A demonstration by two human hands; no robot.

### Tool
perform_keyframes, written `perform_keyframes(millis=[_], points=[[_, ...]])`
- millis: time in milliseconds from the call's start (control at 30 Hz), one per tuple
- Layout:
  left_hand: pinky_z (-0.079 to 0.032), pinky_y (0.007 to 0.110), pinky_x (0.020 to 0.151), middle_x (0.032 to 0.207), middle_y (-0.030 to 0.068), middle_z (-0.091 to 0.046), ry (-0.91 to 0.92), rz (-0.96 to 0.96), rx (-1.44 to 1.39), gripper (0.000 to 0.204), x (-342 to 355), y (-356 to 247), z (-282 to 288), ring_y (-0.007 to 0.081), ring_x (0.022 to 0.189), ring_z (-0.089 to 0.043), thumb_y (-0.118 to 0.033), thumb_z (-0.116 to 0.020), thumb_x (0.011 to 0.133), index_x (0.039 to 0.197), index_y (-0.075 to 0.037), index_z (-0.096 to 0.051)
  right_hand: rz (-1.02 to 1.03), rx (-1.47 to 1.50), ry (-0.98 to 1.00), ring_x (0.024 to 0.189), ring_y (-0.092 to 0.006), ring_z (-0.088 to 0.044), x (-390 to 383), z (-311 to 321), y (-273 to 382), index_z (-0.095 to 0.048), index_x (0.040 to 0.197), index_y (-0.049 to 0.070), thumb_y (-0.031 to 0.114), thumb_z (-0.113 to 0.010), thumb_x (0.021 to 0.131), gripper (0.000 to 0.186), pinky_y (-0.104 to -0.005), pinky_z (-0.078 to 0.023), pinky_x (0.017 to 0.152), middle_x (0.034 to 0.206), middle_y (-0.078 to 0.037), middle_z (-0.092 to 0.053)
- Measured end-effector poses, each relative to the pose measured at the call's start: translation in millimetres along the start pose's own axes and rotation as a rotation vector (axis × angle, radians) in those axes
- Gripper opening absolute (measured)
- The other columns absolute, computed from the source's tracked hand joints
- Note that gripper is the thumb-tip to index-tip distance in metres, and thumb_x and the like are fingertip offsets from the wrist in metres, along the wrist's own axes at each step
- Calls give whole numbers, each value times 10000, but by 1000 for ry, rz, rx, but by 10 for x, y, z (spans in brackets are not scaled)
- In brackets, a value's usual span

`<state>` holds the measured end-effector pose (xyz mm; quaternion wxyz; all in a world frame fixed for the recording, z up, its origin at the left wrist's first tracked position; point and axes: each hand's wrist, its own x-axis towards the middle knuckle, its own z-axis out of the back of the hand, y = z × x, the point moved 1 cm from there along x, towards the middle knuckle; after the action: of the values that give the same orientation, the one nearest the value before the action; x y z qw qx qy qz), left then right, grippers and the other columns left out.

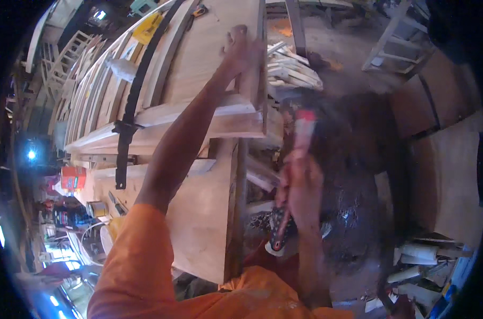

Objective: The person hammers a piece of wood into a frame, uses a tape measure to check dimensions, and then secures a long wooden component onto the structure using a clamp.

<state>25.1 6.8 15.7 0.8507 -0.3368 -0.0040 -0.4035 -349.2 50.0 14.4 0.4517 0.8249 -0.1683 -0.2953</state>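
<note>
My left hand (242, 49) rests flat on a pale wooden panel (204, 64) near its right edge, fingers pressing on the board. My right hand (300, 186) is blurred and grips a tool with a dark handle (281, 231) and a red and white end (305, 125), just right of the wooden workpiece. A pale wooden moulding (199, 125) crosses under my left forearm. My sleeves are orange.
A black strap (128, 119) runs across stacked planks at the left. A wooden frame (393, 40) stands on the floor at top right, with offcuts (292, 66) beside it. Plywood sheets (449, 175) lean at the right. Cans and clutter (95, 208) sit at lower left.
</note>
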Motion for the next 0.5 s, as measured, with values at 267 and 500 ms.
perform_keyframes(millis=[267,500], points=[[-163,738,1194,1664,259,-316,13,66,96,921,23,-36,-28,457,1596,-160,-629,-585,921,1568,-38,-301,-66,-189,108,479,-103,-488,2,-52,188,-538,1046,85,407,-458,1129,342,-310,-416,388,670,-1,-487],[-141,720,1211,1641,252,-320,-25,78,25,972,38,-10,-103,484,1554,-208,-692,-619,891,1588,-91,-306,63,35,-259,463,-108,-473,-425,891,-102,-531,1019,117,426,-470,1123,332,-291,-413,395,632,9,-458]])
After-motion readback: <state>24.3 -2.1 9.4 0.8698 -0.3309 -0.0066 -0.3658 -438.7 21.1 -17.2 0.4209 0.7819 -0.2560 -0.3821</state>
